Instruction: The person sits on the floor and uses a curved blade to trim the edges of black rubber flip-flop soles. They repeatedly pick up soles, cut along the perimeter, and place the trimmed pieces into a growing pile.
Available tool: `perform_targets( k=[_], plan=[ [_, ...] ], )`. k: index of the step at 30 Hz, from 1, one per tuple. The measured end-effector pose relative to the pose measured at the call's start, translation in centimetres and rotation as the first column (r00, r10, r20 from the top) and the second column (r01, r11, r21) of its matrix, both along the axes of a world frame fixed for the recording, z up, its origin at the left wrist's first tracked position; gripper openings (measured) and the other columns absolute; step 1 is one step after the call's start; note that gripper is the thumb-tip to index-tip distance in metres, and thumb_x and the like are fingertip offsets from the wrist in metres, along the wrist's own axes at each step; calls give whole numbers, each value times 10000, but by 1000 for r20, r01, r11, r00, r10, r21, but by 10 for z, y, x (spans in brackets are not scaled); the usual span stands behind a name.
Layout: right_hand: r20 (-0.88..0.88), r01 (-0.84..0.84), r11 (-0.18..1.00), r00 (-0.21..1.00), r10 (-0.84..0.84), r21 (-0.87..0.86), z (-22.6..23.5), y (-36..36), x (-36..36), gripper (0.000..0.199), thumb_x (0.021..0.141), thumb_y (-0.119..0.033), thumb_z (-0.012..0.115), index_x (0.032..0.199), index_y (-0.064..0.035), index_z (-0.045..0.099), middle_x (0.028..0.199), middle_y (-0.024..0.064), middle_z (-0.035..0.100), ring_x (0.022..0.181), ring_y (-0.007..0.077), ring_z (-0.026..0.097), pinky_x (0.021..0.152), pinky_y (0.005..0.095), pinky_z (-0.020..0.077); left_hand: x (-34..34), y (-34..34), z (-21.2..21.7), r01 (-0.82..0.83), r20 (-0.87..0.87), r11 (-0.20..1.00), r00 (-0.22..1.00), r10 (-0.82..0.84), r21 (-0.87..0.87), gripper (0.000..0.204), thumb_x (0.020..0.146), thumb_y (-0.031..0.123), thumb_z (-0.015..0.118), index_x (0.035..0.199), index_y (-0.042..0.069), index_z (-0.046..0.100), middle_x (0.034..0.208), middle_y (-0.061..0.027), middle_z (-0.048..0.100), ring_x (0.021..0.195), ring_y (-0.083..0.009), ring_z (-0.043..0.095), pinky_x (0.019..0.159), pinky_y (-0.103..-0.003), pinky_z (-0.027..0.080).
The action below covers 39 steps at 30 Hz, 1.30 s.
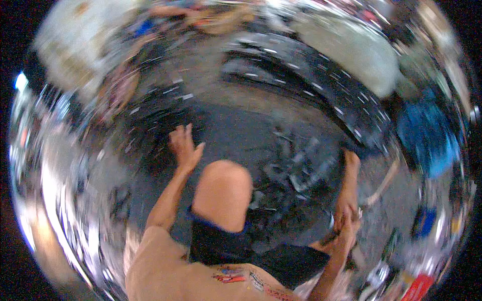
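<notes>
My left hand [186, 148] reaches forward past my bent knee, fingers spread and nothing visible in them. Just beyond it lies a dark, blurred heap of black material [160, 113] flecked with bright spots. Low on the right, beside my bare leg and foot [349, 175], my right hand [347, 223] has its fingers curled in. What it grips is smeared by motion. A thin pale strip [384, 183] runs up and away from near those fingers; whether it is held cannot be told.
A long, curved black piece [311, 83] with shiny flecks stretches across the far side. Dark scraps [296, 168] lie on the grey ground between my legs. Pale sack-like shapes stand at far left [80, 45] and far right [356, 50]. A blue bundle [429, 135] sits at right.
</notes>
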State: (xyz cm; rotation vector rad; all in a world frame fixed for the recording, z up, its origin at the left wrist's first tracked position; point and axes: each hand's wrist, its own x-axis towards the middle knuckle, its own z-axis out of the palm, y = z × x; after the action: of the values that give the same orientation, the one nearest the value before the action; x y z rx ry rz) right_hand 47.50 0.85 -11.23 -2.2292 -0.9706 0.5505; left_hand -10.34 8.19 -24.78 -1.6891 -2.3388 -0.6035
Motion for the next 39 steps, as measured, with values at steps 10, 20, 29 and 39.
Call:
perform_targets(
  k=[10,20,29,39],
  plan=[
    [-496,150,906,865,74,396,-99,315,213,392,961,-221,747,1265,0,634,845,49,643,713,144,611,600,293,505,-76,25,-87,-68,-370,946,927,-57,-316,735,956,293,630,1632,264,342,1757,-115,94,1610,-382,74,1255,-652,126],
    [-609,257,966,765,-208,-8,-162,411,224,680,923,-593,706,1280,-19,638,1162,232,726,957,367,727,824,514,593,-120,48,-55,108,-50,929,990,-134,-353,718,906,180,732,1557,141,432,1714,-173,207,1566,-417,202,1245,-586,195],
    [-418,-104,935,874,249,339,-34,289,102,440,875,-65,790,1268,26,617,1143,91,689,996,231,671,899,386,550,37,154,-54,5,969,992,-215,-122,126,445,1010,244,670,1385,36,547,1239,-152,689,1149,-318,691,935,-460,592],
    [-380,92,959,925,18,269,222,-17,202,594,917,-182,746,1457,-25,558,1286,114,690,1162,285,668,1069,412,509,168,246,-95,54,791,999,-612,27,7,777,974,546,668,1493,35,398,1484,-188,521,1355,-346,539,1080,-548,481]
  ],
)
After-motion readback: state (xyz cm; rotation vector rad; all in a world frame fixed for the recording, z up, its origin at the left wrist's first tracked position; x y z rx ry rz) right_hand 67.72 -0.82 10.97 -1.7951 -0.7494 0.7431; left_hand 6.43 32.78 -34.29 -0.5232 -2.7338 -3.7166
